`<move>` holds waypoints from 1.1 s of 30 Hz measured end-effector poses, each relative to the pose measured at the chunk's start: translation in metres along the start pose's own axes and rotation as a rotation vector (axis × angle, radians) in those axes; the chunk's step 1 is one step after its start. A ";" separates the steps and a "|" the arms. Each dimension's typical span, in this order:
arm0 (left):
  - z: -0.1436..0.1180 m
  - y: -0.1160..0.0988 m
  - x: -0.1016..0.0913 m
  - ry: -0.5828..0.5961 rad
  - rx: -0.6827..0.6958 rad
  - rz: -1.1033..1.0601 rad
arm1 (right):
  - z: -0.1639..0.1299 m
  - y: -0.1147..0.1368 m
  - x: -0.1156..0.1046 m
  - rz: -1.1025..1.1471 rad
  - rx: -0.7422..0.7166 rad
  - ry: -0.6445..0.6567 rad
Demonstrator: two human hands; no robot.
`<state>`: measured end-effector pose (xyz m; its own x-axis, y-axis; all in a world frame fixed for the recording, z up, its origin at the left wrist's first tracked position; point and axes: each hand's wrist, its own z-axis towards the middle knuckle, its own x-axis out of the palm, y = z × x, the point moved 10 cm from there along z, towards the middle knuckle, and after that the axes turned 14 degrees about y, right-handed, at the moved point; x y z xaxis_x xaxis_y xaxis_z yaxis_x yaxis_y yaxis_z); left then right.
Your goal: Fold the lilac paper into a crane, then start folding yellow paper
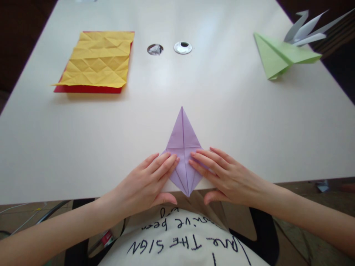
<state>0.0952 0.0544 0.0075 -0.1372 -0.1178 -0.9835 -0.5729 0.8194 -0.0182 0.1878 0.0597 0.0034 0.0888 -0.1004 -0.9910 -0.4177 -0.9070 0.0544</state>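
Across pale table (249, 122), creased yellow sheet (98, 59) far left of green paper model (280, 55).

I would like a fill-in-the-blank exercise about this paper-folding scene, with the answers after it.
1. Both hands press on a folded paper of ____ colour.
2. The creased yellow sheet lies on top of a ____ sheet.
3. The green folded model lies at the table's far ____ corner.

Missing words: purple; red; right
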 end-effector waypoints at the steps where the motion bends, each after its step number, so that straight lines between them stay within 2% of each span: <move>1: 0.000 -0.002 0.000 0.004 0.010 -0.003 | -0.001 0.002 0.000 0.002 0.000 -0.007; 7: -0.006 -0.009 0.002 0.094 0.037 -0.058 | -0.005 0.011 0.003 0.078 -0.021 0.044; 12: -0.008 -0.008 0.003 0.117 0.047 -0.124 | -0.007 0.011 0.004 0.154 -0.031 0.071; 15: -0.009 -0.006 0.000 0.090 0.054 -0.121 | -0.006 0.008 -0.001 0.132 -0.046 0.042; 21: -0.008 -0.002 -0.010 -0.030 0.106 -0.179 | -0.007 0.004 -0.022 0.141 -0.102 -0.145; 25: -0.005 0.006 -0.007 -0.039 0.077 -0.164 | -0.004 -0.002 -0.019 0.123 -0.053 -0.145; 30: 0.005 0.020 -0.009 -0.002 -0.022 -0.123 | 0.003 0.017 -0.017 0.081 -0.075 -0.129; 33: 0.015 0.026 -0.010 0.020 -0.033 -0.111 | 0.011 0.031 -0.018 0.117 -0.122 -0.083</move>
<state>0.0940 0.0853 0.0143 -0.0876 -0.2187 -0.9719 -0.6119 0.7817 -0.1207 0.1634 0.0380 0.0214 -0.0308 -0.1785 -0.9835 -0.3079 -0.9344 0.1792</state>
